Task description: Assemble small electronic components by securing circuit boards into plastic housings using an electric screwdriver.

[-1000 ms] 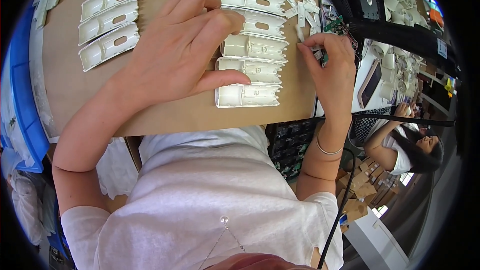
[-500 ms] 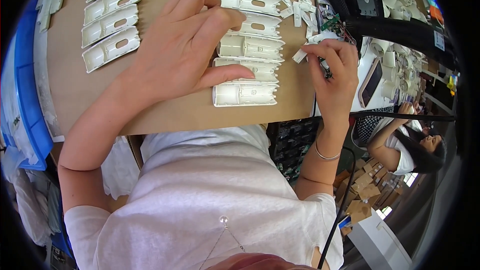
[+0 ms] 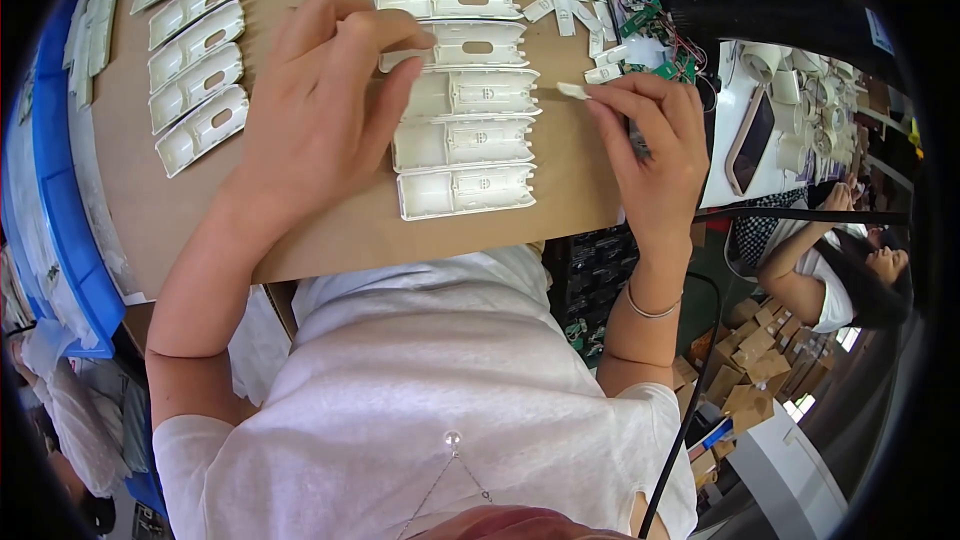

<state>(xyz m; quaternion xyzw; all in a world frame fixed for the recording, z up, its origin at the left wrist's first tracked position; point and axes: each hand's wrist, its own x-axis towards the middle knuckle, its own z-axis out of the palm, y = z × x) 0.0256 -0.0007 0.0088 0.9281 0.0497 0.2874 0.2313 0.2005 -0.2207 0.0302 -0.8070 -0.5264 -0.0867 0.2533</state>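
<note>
My left hand [image 3: 320, 105] hovers over the left end of a column of white plastic half-shells, holding nothing. Its index finger and thumb are apart, both over a shell with an oval hole [image 3: 470, 45]; whether they touch it I cannot tell. Below lie three shells without a visible hole, the lowest a ribbed white half-shell [image 3: 470, 190]. Right of the column, my right hand [image 3: 655, 130] is closed in a pinch on a small white plastic piece [image 3: 572, 91], raised off the brown table [image 3: 330, 240].
More half-shells [image 3: 200, 130] lie in a slanted column at left. Small white pieces [image 3: 565, 10] are heaped at the upper right beside green circuit boards [image 3: 640, 18]. A phone [image 3: 747, 145] lies further right. A blue bin [image 3: 75, 240] stands at the left edge; a co-worker [image 3: 830, 270] sits at right.
My right hand has lifted the small white piece away from the heap towards the shells. The left hand's thumb has drawn up near the index finger. The view has shifted slightly.
</note>
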